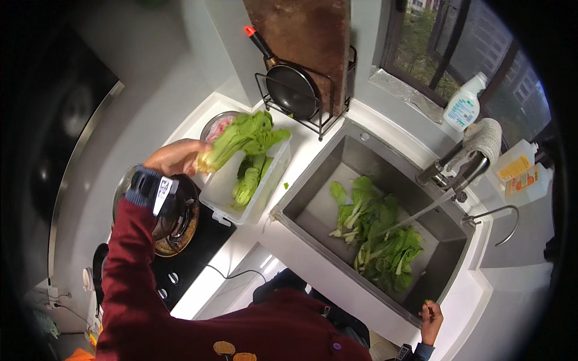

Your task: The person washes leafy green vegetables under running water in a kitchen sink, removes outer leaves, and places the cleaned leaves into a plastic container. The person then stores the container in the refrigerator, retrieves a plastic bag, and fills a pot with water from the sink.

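My left hand (176, 157) is closed round the pale base of a head of leafy greens (244, 137), holding it above a translucent plastic tub (272, 180). More greens (248, 183) lie inside that tub. At the sink's near right corner, my right hand (430, 317) has its fingers curled together; a speck of green shows at the fingertips, too small to name. In the grey sink (310, 156) several leafy greens (385, 234) lie in a loose pile. Water (421, 212) runs onto them from the faucet (463, 174).
Left of the tub, a pan (186, 222) with a lid sits on the black stove (208, 240). Behind the tub are a bowl of pinkish food (218, 125) and a rack holding a frying pan (292, 90) and a brown board (301, 36). A spray bottle (465, 105) stands by the window.
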A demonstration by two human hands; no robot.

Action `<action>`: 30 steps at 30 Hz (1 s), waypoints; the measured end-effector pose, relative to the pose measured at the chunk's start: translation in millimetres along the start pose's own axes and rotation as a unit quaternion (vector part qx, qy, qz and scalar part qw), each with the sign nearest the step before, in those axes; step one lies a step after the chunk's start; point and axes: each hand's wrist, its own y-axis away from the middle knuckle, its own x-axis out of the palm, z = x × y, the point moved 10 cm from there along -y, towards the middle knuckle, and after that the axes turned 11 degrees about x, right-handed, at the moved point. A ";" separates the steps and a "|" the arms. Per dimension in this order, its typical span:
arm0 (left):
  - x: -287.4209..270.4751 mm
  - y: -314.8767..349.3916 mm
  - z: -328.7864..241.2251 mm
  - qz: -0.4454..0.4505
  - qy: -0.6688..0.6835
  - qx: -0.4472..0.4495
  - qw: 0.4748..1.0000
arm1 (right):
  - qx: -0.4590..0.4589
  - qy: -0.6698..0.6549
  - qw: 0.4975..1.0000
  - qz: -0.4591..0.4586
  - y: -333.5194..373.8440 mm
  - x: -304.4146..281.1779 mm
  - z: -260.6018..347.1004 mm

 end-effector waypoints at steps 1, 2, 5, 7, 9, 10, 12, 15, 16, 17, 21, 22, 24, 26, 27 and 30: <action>8.1 9.9 -11.2 -0.010 0.001 0.046 0.999 | -0.027 -0.003 1.000 0.004 -0.1 5.9 13.1; 27.7 14.5 -19.0 0.029 -0.006 0.071 0.997 | -0.036 0.031 0.999 0.024 -1.6 14.3 25.8; 100.6 23.0 -9.4 0.078 0.118 0.060 0.988 | -0.058 -0.001 0.994 0.095 -2.0 50.1 65.7; 164.6 17.0 8.8 0.138 0.093 0.025 0.986 | -0.097 0.061 0.984 0.139 -0.5 81.0 94.0; 242.8 6.5 31.3 0.233 0.039 0.016 0.971 | -0.114 0.002 0.961 0.254 8.4 116.7 115.4; 278.6 0.4 48.3 0.255 -0.004 0.003 0.967 | -0.085 -0.059 0.947 0.305 13.4 132.6 118.9; 351.8 -10.2 73.6 0.291 -0.017 0.022 0.956 | 0.017 -0.176 0.900 0.399 18.4 157.4 116.2; 436.6 -27.7 86.1 0.286 -0.150 0.168 0.932 | 0.123 -0.207 0.904 0.355 9.5 157.4 92.7; 458.0 -30.6 84.7 0.292 -0.140 0.210 0.922 | 0.117 -0.191 0.925 0.305 2.3 146.3 85.7; 477.4 -34.1 87.9 0.296 -0.160 0.231 0.913 | 0.106 -0.181 0.942 0.261 -2.9 134.8 79.1; 526.0 -33.8 98.1 0.309 -0.157 0.263 0.900 | 0.078 -0.166 0.969 0.167 -8.7 97.1 48.1; 534.5 -32.6 103.5 0.326 -0.116 0.236 0.908 | 0.085 -0.168 0.970 0.155 -7.6 90.4 38.6; 547.9 -31.0 115.6 0.349 -0.013 0.154 0.924 | 0.113 -0.221 0.960 0.132 -8.2 80.8 20.1; 558.5 -28.7 126.3 0.363 0.067 0.079 0.926 | 0.122 -0.280 0.945 0.115 -8.3 72.6 7.4; 562.0 -27.0 131.7 0.368 0.095 0.042 0.924 | 0.150 -0.317 0.931 0.096 -9.1 68.4 -3.4; 569.5 -21.7 139.8 0.379 0.176 -0.037 0.908 | 0.206 -0.441 0.871 0.070 -10.6 63.9 -27.4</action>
